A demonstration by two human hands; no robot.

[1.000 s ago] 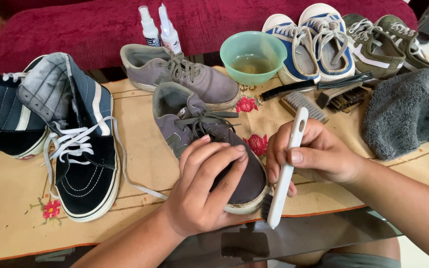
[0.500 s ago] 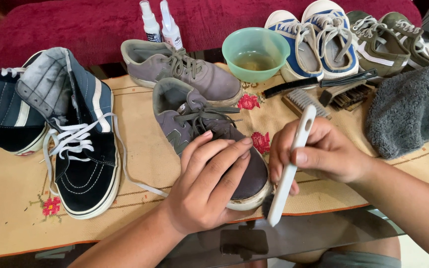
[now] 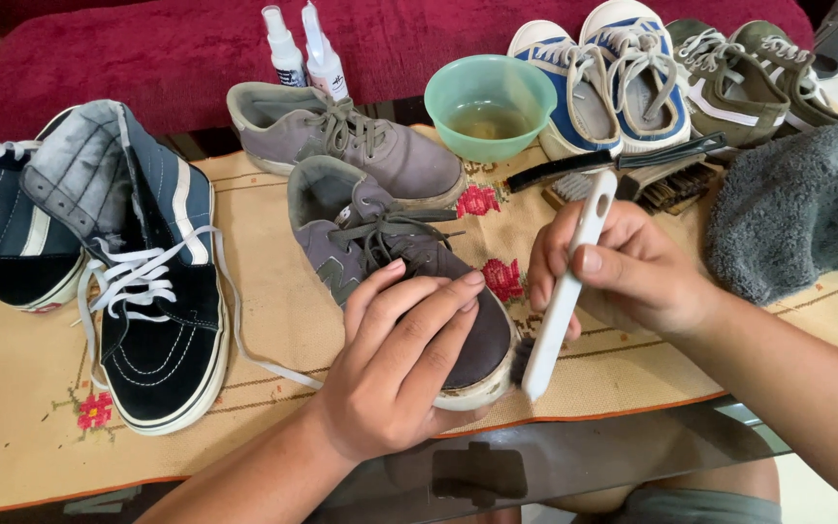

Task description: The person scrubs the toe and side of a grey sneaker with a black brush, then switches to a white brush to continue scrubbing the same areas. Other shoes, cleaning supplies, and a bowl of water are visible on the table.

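At the near edge of the mat (image 3: 273,320), the left hand (image 3: 395,374) presses spread fingers on the grey shoe (image 3: 380,262); the right hand (image 3: 632,267) clamps a white brush (image 3: 564,291) against its toe sole (visibly grimy, scrubbing apparently unfinished).

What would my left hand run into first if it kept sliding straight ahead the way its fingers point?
The left hand lies on the grey suede sneaker's toe, fingers pointing up and right. Straight on, it would probably first meet the right hand gripping the white plastic brush, though depth is hard to judge.
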